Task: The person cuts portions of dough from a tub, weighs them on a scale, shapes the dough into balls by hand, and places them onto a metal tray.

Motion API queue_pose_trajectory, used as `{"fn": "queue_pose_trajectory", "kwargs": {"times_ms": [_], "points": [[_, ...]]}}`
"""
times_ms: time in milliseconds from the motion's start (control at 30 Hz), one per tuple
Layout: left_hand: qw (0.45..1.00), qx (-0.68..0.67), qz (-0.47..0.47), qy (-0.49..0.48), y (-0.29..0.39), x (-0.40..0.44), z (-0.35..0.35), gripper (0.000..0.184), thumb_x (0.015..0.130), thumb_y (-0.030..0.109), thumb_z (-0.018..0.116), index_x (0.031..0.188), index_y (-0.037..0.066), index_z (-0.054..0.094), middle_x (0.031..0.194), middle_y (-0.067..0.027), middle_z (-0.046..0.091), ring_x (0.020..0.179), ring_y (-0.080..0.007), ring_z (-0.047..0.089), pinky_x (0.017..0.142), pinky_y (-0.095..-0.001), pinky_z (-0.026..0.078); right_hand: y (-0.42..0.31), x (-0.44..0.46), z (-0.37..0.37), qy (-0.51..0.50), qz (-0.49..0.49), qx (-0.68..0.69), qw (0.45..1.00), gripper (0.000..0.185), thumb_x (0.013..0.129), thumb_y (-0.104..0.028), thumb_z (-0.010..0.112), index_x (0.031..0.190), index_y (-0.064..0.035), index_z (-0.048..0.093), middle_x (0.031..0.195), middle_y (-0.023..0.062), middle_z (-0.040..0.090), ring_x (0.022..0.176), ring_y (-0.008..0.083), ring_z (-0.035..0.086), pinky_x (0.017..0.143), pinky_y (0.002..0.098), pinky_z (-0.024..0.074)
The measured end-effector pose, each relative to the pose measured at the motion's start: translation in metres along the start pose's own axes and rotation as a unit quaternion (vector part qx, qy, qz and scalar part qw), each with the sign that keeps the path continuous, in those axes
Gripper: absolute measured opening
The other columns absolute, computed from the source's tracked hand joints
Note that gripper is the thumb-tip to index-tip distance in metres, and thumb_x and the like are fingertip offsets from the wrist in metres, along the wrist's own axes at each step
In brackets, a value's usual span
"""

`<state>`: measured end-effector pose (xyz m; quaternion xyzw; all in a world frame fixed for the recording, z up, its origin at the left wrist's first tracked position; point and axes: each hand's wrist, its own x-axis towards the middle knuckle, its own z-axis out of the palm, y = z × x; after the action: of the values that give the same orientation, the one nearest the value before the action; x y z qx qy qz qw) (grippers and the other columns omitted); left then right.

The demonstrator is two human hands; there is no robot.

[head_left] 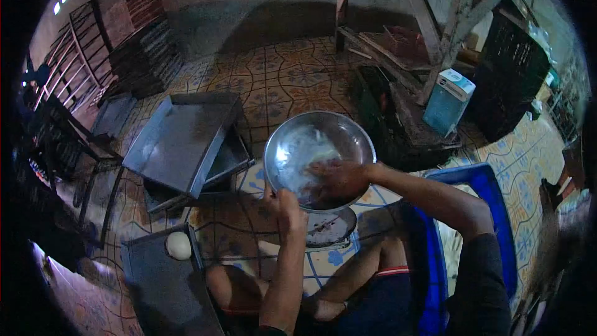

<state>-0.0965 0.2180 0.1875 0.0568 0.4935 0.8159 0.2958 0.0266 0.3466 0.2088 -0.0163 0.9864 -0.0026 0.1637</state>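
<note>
A shiny metal bowl [351,134] is held tilted above the tiled floor, its inside facing me. My left hand [288,210] grips the bowl's lower left rim. Inside the bowl lies my right hand [339,180], its fingers stretched against the inner wall, where there is a pale, whitish smear. Below the bowl, a round, stained flat piece [329,229] rests on the floor. A round white dough ball [178,246] sits in a dark metal tray [155,280] at the lower left.
Stacked metal trays [180,143] stand at the left. A blue tub [497,193] with pale contents is beside my right arm. Behind it are a light-blue box [449,102], dark crates [507,74] and a wooden frame [457,18]. My bent legs are below.
</note>
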Motion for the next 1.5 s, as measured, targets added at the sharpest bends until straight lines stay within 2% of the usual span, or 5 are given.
{"fn": "queue_pose_trajectory", "kwargs": {"times_ms": [867,933,1100,1300,1500], "points": [[0.987,0.134,0.054,0.073,-0.026,0.025,-0.004,0.031,0.090,0.019,0.053,0.112,-0.001,0.062,0.122,-0.0160,0.052,0.106,-0.0281,0.055,0.088,-0.0441,0.047,-0.036,-0.004,-0.006,-0.089,0.185,0.074,0.976,0.068,0.095,-0.059,0.026,0.150,-0.0201,0.014,0.154,0.0180,0.013,0.141,0.0388,0.013,0.112,0.0573,0.0141],[0.985,0.162,0.034,-0.037,-0.014,0.012,-0.019,0.047,0.093,0.032,0.049,0.130,0.003,0.050,0.134,-0.0176,0.041,0.117,-0.0313,0.048,0.095,-0.0468,0.043,-0.038,-0.034,-0.013,0.023,0.133,0.621,0.772,0.061,0.099,-0.051,0.027,0.146,-0.0127,0.029,0.155,0.0146,0.013,0.143,0.0332,0.011,0.114,0.0480,0.0138],[0.931,0.123,0.300,-0.170,-0.003,-0.084,-0.067,0.074,0.094,0.056,0.040,0.150,0.014,0.015,0.145,-0.0156,0.028,0.131,-0.0298,0.034,0.106,-0.0464,0.030,-0.184,-0.074,-0.005,0.301,-0.009,0.600,0.741,0.075,0.095,-0.059,0.026,0.149,-0.0074,0.016,0.155,0.0160,0.011,0.143,0.0316,0.010,0.115,0.0456,0.0128],[0.870,0.214,-0.121,-0.427,-0.098,-0.199,-0.149,0.078,0.098,0.056,0.023,0.146,-0.004,0.011,0.151,-0.0158,0.019,0.140,-0.0261,0.017,0.114,-0.0392,0.010,-0.254,-0.074,0.046,0.650,0.141,0.629,0.403,0.091,0.086,-0.074,0.020,0.150,-0.0126,0.000,0.156,0.0134,-0.008,0.144,0.0334,-0.004,0.114,0.0496,0.0052],[0.865,0.170,-0.035,-0.470,-0.095,-0.196,-0.059,0.069,0.099,0.046,0.028,0.146,-0.002,0.014,0.148,-0.0165,0.026,0.137,-0.0263,0.025,0.113,-0.0404,0.016,-0.236,-0.133,0.073,0.548,0.208,0.472,0.658,0.087,0.090,-0.070,0.013,0.150,-0.0085,0.002,0.156,0.0139,-0.009,0.143,0.0305,-0.008,0.114,0.0474,0.0017]]}}
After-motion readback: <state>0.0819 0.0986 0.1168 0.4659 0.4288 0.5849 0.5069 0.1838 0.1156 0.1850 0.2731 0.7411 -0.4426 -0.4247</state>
